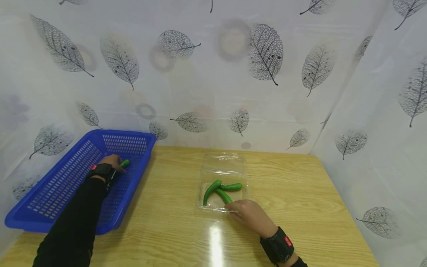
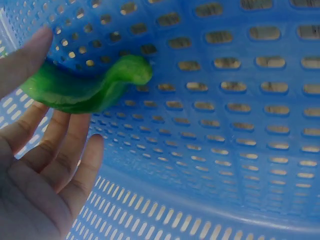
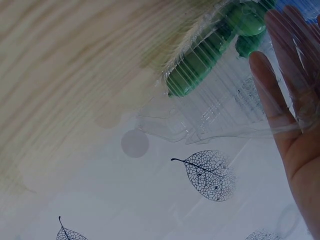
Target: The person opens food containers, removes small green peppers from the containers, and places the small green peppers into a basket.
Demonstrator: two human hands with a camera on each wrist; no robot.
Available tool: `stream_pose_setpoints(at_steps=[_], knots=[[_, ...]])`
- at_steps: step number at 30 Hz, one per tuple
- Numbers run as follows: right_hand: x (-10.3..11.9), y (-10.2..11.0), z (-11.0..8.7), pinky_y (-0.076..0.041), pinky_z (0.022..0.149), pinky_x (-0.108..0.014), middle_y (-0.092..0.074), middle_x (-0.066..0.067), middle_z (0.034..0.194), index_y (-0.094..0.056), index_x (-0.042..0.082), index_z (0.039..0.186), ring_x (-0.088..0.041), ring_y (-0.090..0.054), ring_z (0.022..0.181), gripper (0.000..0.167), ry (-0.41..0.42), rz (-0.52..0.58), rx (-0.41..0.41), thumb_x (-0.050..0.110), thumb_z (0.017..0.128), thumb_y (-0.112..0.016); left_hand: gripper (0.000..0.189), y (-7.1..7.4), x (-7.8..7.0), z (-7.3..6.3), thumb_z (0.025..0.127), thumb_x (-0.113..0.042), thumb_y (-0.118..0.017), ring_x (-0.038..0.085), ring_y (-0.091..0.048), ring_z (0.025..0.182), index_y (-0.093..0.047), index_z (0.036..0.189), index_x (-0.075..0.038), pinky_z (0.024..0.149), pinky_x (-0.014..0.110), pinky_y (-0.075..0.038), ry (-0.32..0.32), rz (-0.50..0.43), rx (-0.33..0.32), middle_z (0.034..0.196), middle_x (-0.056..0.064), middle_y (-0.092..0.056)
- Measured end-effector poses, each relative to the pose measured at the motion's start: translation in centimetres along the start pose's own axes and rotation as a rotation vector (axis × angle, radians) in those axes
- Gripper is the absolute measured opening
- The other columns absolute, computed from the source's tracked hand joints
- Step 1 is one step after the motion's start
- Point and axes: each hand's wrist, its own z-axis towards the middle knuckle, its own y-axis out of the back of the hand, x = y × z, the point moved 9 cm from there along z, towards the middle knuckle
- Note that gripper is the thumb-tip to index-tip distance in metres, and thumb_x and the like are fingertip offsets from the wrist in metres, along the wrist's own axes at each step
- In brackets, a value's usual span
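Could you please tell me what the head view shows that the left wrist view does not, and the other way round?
Only the head view shows the right hand at the near edge of the clear container, three green peppers in that container, the black sleeve and the leaf-printed sheet.

Only the left wrist view shows the palm side of the left hand and most of the curved body of the held pepper.

Both show the left hand holding that pepper inside the blue basket.

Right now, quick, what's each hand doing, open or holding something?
Left hand: closed, holding a green pepper.
Right hand: open, at the edge of the clear box.
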Motion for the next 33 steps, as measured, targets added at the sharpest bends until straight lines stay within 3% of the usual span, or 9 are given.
stream_pose_setpoints(at_steps=[7,14,18,25,30,33], knots=[[0.0,-0.2,-0.1,-0.054,0.071,-0.022,-0.073,0.004,0.093,-0.072,0.015,0.1,-0.008,-0.068,0.082,0.019,-0.006,0.013,0.005,0.015,0.081,-0.071,0.069,0.0,-0.5,-0.2,0.072,-0.027,-0.076,0.05,-0.052,0.102,-0.047,0.115,0.018,0.08,0.052,-0.047,-0.043,0.011,0.037,0.114,0.038,-0.052],[0.1,-0.1,-0.1,-0.054,0.071,-0.022,-0.073,0.004,0.093,-0.072,0.014,0.1,-0.008,-0.068,0.082,0.019,-0.007,0.022,0.006,0.014,0.081,-0.071,0.086,1.4,-1.1,-0.1,0.071,-0.024,-0.078,0.057,-0.043,0.114,-0.034,0.134,0.014,0.089,0.063,-0.04,-0.138,0.066,-0.074,0.128,0.041,-0.043],[0.1,0.0,-0.1,-0.054,0.07,-0.022,-0.073,0.004,0.093,-0.072,0.014,0.099,-0.008,-0.068,0.082,0.019,-0.001,0.01,0.002,0.013,0.08,-0.072,0.08,2.1,-2.7,-0.4,0.074,-0.018,-0.076,0.057,-0.043,0.114,-0.034,0.136,0.01,0.089,0.063,-0.041,-0.22,0.096,-0.118,0.128,0.041,-0.043],[0.0,0.0,-0.3,-0.054,0.071,-0.022,-0.073,0.004,0.093,-0.072,0.014,0.1,-0.008,-0.068,0.082,0.019,-0.006,0.014,0.004,0.014,0.081,-0.071,0.078,2.9,-5.3,-1.3,0.076,-0.017,-0.074,0.056,-0.039,0.119,-0.033,0.139,0.001,0.093,0.065,-0.037,-0.28,0.134,-0.143,0.132,0.038,-0.04],[-0.1,0.0,-0.2,-0.054,0.07,-0.022,-0.073,0.004,0.092,-0.072,0.014,0.099,-0.008,-0.068,0.081,0.019,0.008,0.012,-0.008,0.014,0.081,-0.072,0.075,4.1,-8.0,-2.8,0.078,-0.018,-0.072,0.054,-0.039,0.121,-0.033,0.141,-0.003,0.093,0.066,-0.037,-0.308,0.178,-0.19,0.136,0.036,-0.038],[-0.1,0.0,-0.2,-0.054,0.069,-0.021,-0.073,0.004,0.092,-0.072,0.015,0.099,-0.008,-0.068,0.081,0.019,0.012,0.008,-0.01,0.014,0.081,-0.071,0.073,5.0,-10.1,-4.2,0.078,-0.016,-0.073,0.052,-0.046,0.115,-0.036,0.14,-0.004,0.088,0.064,-0.041,-0.33,0.22,-0.25,0.131,0.036,-0.043]])
